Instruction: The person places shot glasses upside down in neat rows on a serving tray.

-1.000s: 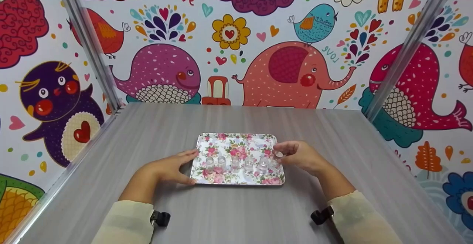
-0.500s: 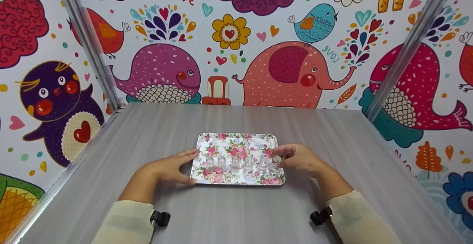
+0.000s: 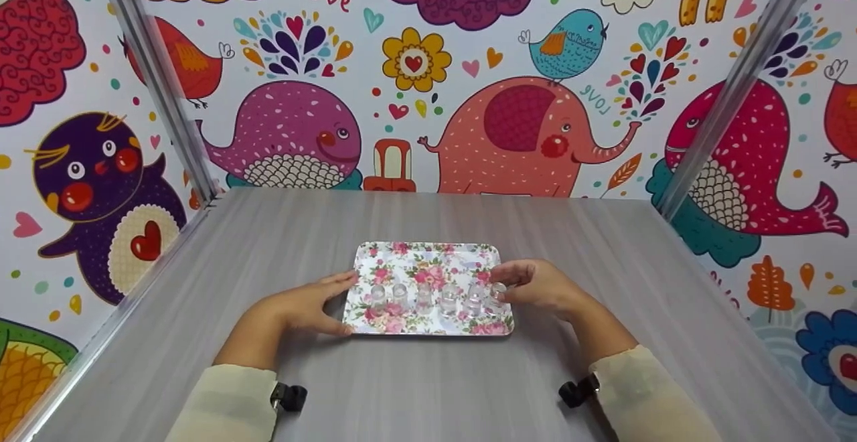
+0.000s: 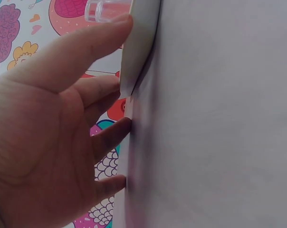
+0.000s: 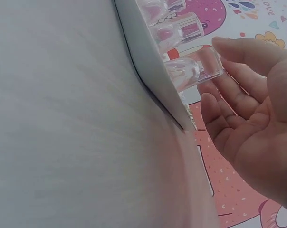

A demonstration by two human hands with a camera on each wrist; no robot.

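Observation:
A floral tray (image 3: 428, 325) lies on the table, with several small clear shot glasses (image 3: 424, 299) in a row across it. At the row's right end stands another shot glass (image 3: 497, 292), upright on the tray. My right hand (image 3: 542, 286) pinches its upper end between thumb and fingers; in the right wrist view the thumb tip (image 5: 220, 43) meets the top edge of that glass (image 5: 196, 69). My left hand (image 3: 304, 305) rests at the tray's left edge, fingers spread and fairly straight. Its thumb (image 4: 119, 28) touches the tray's side (image 4: 138, 45) in the left wrist view.
The grey wood-grain table (image 3: 428, 388) extends around the tray. Behind it rises a wall (image 3: 462, 47) printed with cartoon animals. Metal posts stand at the left (image 3: 161, 87) and right (image 3: 730, 94) corners.
My right hand has shifted slightly left and down, bringing the last shot glass from a tilted position over the tray's right side into line with the others. The left hand has stayed in place.

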